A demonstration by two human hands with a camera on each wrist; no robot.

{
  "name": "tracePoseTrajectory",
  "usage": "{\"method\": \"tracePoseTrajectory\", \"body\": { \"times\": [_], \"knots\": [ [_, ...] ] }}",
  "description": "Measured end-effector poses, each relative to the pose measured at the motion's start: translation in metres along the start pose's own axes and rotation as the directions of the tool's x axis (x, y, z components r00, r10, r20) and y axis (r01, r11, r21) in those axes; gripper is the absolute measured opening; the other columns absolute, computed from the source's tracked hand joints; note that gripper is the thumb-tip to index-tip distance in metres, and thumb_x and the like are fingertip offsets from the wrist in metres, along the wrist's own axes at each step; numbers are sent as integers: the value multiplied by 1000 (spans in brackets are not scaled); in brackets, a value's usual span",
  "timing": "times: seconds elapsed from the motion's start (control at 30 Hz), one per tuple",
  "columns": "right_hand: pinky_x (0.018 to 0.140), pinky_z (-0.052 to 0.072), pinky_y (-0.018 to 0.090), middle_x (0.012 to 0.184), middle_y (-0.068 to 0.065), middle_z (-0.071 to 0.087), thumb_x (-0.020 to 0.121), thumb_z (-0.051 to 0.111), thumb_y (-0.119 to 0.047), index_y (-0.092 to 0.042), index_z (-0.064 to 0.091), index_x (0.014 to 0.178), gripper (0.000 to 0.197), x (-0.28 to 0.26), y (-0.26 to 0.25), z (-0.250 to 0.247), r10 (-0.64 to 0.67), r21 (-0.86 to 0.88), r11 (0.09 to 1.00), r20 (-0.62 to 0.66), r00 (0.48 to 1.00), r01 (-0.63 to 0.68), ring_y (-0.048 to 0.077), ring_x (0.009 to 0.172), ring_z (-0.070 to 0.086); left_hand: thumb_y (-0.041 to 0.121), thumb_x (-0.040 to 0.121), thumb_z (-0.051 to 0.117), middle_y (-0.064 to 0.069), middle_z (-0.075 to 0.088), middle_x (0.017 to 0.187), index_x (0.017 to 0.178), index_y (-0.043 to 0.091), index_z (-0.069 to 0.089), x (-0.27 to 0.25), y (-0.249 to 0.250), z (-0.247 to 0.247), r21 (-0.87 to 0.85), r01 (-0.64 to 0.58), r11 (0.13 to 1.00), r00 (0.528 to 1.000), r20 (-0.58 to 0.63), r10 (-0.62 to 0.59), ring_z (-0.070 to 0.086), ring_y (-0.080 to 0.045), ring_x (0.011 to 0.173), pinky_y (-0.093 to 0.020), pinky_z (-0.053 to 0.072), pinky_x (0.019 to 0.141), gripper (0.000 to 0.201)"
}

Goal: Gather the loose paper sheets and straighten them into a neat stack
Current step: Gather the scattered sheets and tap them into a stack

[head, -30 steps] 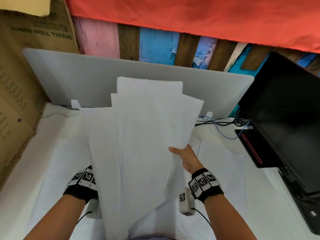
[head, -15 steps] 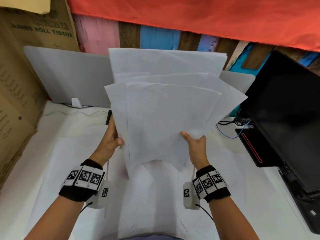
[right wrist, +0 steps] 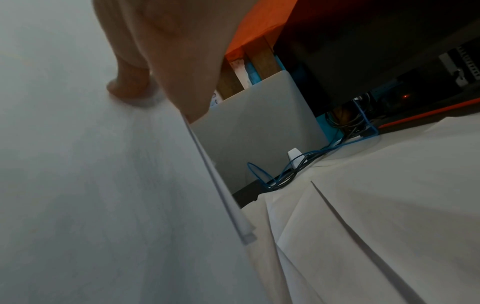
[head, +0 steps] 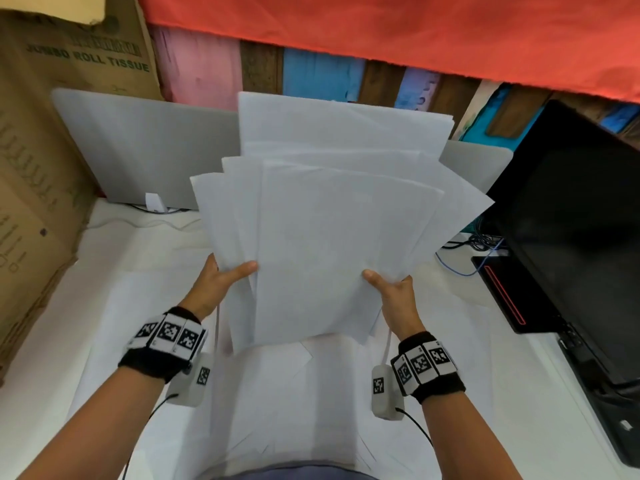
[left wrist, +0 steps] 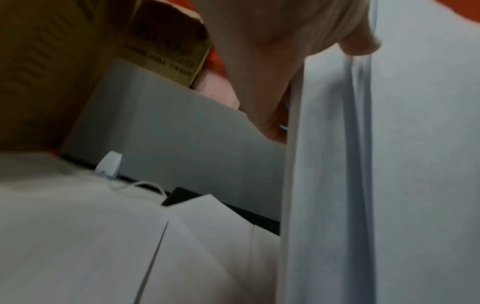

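Several white paper sheets (head: 339,237) stand upright and fanned out of line above the desk, their top edges uneven. My left hand (head: 225,278) pinches their lower left edge, thumb on the front. My right hand (head: 391,289) pinches the lower right edge the same way. The left wrist view shows the sheets' edges (left wrist: 337,164) under my thumb (left wrist: 361,45). In the right wrist view the sheet bundle (right wrist: 103,185) fills the left side. More loose sheets (head: 294,393) lie flat on the desk below.
A grey panel (head: 145,150) stands at the back of the white desk (head: 519,393). A cardboard box (head: 38,168) walls the left side. A black monitor (head: 571,230) and tangled cables (head: 481,244) sit at the right.
The sheets were lifted from lying slanted to upright. My left hand came out from under them and took the left edge; both hands now hold the bundle slightly lower and closer.
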State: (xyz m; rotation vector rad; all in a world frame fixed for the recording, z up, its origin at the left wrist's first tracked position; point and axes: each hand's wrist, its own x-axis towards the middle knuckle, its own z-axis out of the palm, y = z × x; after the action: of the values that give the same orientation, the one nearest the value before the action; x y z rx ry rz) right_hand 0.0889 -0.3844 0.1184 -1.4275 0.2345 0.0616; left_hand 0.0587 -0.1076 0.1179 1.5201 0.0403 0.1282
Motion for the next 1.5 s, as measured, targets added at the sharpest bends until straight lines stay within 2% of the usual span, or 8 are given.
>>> {"method": "tracePoseTrajectory", "body": {
  "times": [0.33, 0.5, 0.57, 0.67, 1.03, 1.23, 1.37, 1.5],
  "knots": [
    [83, 54, 31, 98, 0, 70, 45, 82, -20, -20, 61, 101, 60, -4, -23, 7, -121, -94, 984, 250, 961, 149, 16, 92, 67, 63, 31, 83, 22, 71, 94, 107, 28, 55, 6, 24, 26, -16, -40, 999, 988, 147, 42, 65, 4, 92, -12, 51, 75, 88],
    [64, 53, 21, 83, -5, 69, 61, 80, -30, -14, 63, 94, 40, -7, -53, 21, -244, 68, 969, 67, 967, 239, 6, 73, 67, 47, 68, 73, 22, 65, 57, 60, 29, 67, 8, 53, 43, -111, -161, 981, 981, -131, 146, 61, 7, 57, -7, 45, 56, 21],
    [64, 50, 20, 69, -9, 64, 86, 62, -30, -20, 61, 73, 16, -11, -67, 29, -298, 116, 948, -8, 955, 297, 6, 67, 62, 34, 88, 57, 22, 51, 44, 47, 30, 55, 9, 64, 52, -84, -213, 973, 942, -281, 182, 46, 7, 45, -8, 36, 52, 41],
    [64, 43, 24, 62, -6, 59, 87, 53, -25, -19, 62, 61, 28, -15, -79, 38, -343, 98, 932, -79, 936, 350, 13, 67, 55, 43, 78, 55, 5, 54, 66, 72, 7, 60, 12, 71, 58, -77, -297, 952, 896, -366, 250, 49, -7, 64, -19, 39, 63, 37],
    [59, 41, 15, 63, -15, 61, 72, 51, -26, -27, 67, 60, 20, -14, -80, 37, -394, 19, 918, -55, 918, 395, 3, 65, 53, 11, 83, 56, 3, 54, 87, 101, 26, 55, 21, 81, 72, -80, -241, 967, 831, -531, 163, 51, -1, 76, -14, 40, 75, 23],
    [69, 52, 15, 89, -8, 65, 85, 63, -15, -20, 62, 93, 9, -9, -55, 15, -257, -79, 959, 161, 953, 272, -4, 74, 64, 20, 90, 51, 12, 53, 95, 119, 20, 39, 7, 45, 53, -76, -268, 960, 898, -380, 221, 55, 13, 81, -12, 44, 83, 31],
    [68, 53, 15, 104, 5, 62, 78, 69, -4, -8, 55, 116, 41, -8, -9, 16, -11, -247, 968, 134, 991, 44, 22, 97, 62, 12, 85, 63, 1, 61, 117, 127, 11, 47, -11, -5, 52, 44, -45, 998, 978, -199, 53, 61, 0, 102, -31, 50, 96, 46],
    [60, 52, 11, 94, -1, 64, 79, 68, -3, -11, 58, 103, 28, -3, -10, 14, -65, -146, 986, 69, 996, 74, 12, 81, 64, 11, 87, 60, 14, 59, 112, 111, 33, 47, -13, -3, 52, -40, -125, 991, 963, -244, 111, 59, 12, 97, -11, 49, 83, 36]
  ]
}}
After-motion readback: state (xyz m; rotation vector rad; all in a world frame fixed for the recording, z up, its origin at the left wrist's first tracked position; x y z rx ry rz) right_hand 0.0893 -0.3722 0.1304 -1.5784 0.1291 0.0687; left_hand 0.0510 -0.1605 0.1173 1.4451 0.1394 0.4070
